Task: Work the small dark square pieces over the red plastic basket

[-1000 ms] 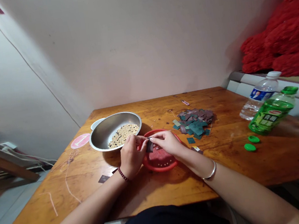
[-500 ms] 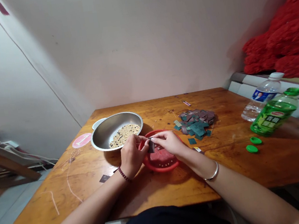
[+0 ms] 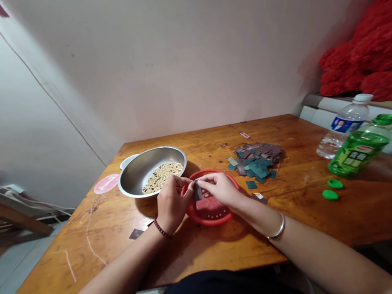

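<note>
My left hand (image 3: 172, 203) and my right hand (image 3: 220, 188) meet over a small red plastic basket (image 3: 210, 214) on the wooden table (image 3: 209, 246). Both pinch a small dark rectangular tag (image 3: 196, 192) between their fingertips, held just above the basket. A bead bracelet circles my left wrist and a silver bangle my right. A pile of similar teal and dark tags (image 3: 256, 159) lies right of the basket. A steel bowl (image 3: 138, 174) holding pale and dark beans stands left of it.
A clear water bottle (image 3: 343, 126) and a green bottle (image 3: 360, 150) lie at the right, with two green caps (image 3: 331, 189) near them. A pink round sticker (image 3: 106, 183) and loose threads (image 3: 91, 228) are at the left. Red fluffy fabric (image 3: 375, 56) sits at the far right.
Both hands stay over the red basket, still pinching the dark tag; only the fingers shift slightly. Nothing else on the table has moved.
</note>
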